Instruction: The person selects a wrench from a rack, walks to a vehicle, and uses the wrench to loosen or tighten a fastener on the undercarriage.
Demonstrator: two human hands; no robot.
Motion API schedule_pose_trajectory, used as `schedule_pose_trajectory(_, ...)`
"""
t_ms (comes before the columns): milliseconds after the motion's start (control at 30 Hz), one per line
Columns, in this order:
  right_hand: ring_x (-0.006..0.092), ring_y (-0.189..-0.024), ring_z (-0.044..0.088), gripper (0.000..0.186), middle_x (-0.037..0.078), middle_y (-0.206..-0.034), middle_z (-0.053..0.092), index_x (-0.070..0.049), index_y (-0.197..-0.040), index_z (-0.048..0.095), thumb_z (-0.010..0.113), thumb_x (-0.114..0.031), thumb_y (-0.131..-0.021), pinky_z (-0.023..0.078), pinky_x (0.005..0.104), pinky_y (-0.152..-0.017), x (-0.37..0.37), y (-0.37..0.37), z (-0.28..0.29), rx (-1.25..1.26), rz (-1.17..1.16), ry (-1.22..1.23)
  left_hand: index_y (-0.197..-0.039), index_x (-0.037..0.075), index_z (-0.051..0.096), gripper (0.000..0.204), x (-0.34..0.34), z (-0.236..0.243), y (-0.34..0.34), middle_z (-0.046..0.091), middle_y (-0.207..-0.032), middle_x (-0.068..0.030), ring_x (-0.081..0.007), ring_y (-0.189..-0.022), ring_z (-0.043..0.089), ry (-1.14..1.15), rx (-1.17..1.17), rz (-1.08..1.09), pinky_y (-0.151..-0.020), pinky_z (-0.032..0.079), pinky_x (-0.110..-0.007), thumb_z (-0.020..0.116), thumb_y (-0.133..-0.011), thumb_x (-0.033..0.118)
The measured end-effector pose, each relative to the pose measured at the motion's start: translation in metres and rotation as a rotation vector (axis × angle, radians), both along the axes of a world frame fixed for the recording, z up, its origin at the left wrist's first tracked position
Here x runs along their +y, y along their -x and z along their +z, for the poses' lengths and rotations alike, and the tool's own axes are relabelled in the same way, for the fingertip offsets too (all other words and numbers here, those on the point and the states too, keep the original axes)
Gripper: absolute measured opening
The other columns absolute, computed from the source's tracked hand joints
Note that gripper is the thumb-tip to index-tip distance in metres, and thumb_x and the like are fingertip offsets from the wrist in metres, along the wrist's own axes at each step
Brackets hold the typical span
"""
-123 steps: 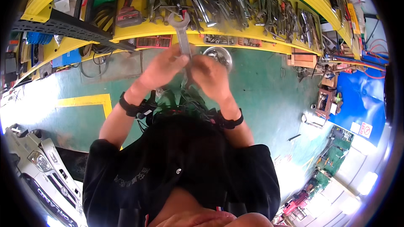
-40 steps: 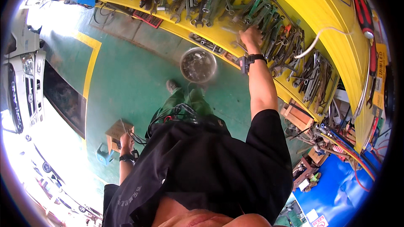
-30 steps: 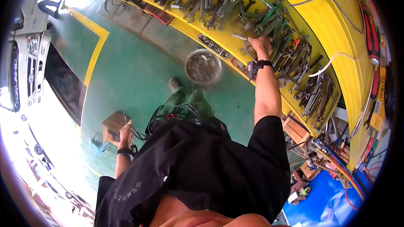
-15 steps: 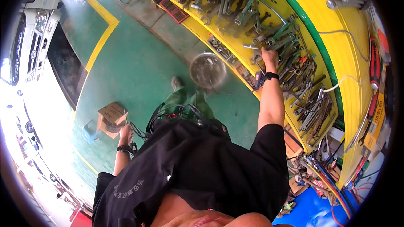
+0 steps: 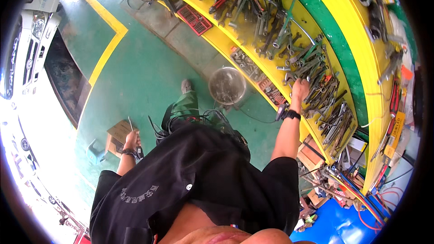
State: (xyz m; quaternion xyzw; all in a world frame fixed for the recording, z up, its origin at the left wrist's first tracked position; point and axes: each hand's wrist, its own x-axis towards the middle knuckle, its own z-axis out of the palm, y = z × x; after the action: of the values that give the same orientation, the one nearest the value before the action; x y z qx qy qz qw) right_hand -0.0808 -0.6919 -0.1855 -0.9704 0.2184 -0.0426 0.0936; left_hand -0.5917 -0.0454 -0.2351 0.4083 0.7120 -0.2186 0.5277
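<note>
My right hand (image 5: 300, 88) reaches out to the yellow tool bench (image 5: 253, 65) and rests on a heap of spanners (image 5: 316, 86); I cannot see whether its fingers grip one. A black watch is on that wrist. My left hand (image 5: 131, 141) hangs at my side over the green floor, closed around a slim metal spanner (image 5: 130, 124) that points up and away from me. My black shirt and green trousers fill the middle of the view.
A round metal bowl (image 5: 227, 85) stands on the floor by the bench. A red socket tray (image 5: 194, 19) lies on the bench edge. A cardboard box (image 5: 119, 131) and a small blue stool (image 5: 95, 147) sit near my left hand. A white car (image 5: 27, 40) stands beside a dark floor pit (image 5: 63, 77).
About four seconds ago both hands held the spanner in front of me. Since then my left hand dropped to my side with it, and my right hand moved along the bench's tools.
</note>
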Motion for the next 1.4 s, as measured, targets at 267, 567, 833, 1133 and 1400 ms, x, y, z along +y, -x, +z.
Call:
schedule_pose_trajectory(267,0.02,-0.072,0.063,0.028,0.009,-0.078,0.067,0.0,-0.09,0.068,0.063,-0.026,-0.082,0.048,0.0335,-0.066,0.063,0.099,-0.007,-0.194,-0.132,-0.423,-0.067,0.015,0.043,0.03,0.072,0.008,-0.158,0.034,-0.055,0.005,-0.01,-0.045,0.031,-0.108,-0.142,-0.263,-0.042,0.025,-0.029,0.059,-0.087,0.03)
schedule_pose_trajectory(567,0.0109,-0.066,0.06,0.011,0.002,-0.078,0.064,-0.004,-0.084,0.065,0.06,-0.014,-0.084,0.044,0.0246,-0.052,0.068,0.15,0.004,-0.104,-0.528,-0.911,-0.074,0.009,0.052,0.026,0.085,-0.009,-0.219,0.045,-0.062,0.0007,-0.0112,-0.051,0.04,-0.112,-0.226,-0.383,-0.046,0.033,-0.028,0.06,-0.087,0.029)
schedule_pose_trajectory(833,0.0144,-0.067,0.061,0.013,0.004,-0.082,0.064,-0.003,-0.087,0.065,0.058,-0.013,-0.082,0.045,0.0268,-0.051,0.054,0.196,0.007,-0.169,-0.62,-0.902,-0.071,0.011,0.043,0.03,0.097,-0.033,-0.195,0.039,-0.059,0.0002,-0.0132,-0.047,0.038,0.045,-0.124,-0.33,-0.044,0.032,-0.029,0.059,-0.089,0.029)
schedule_pose_trajectory(1133,0.0123,-0.064,0.06,0.017,0.005,-0.074,0.065,0.002,-0.088,0.066,0.059,-0.013,-0.083,0.047,0.0256,-0.054,0.025,0.231,0.012,-0.27,-0.669,-0.835,-0.064,0.016,0.035,0.036,0.08,-0.027,-0.212,0.034,-0.054,0.0014,-0.0142,-0.044,0.034,0.07,-0.104,-0.329,-0.043,0.029,-0.031,0.06,-0.089,0.028)
schedule_pose_trajectory(1400,0.0132,-0.066,0.063,0.017,0.007,-0.081,0.067,0.001,-0.091,0.064,0.058,-0.014,-0.086,0.046,0.0237,-0.053,-0.054,0.253,-0.004,-0.311,-0.727,-1.024,-0.065,0.016,0.039,0.035,0.005,0.0,-0.229,0.036,-0.055,0.0014,-0.0138,-0.046,0.038,-0.018,-0.273,-0.341,-0.045,0.03,-0.028,0.06,-0.09,0.028)
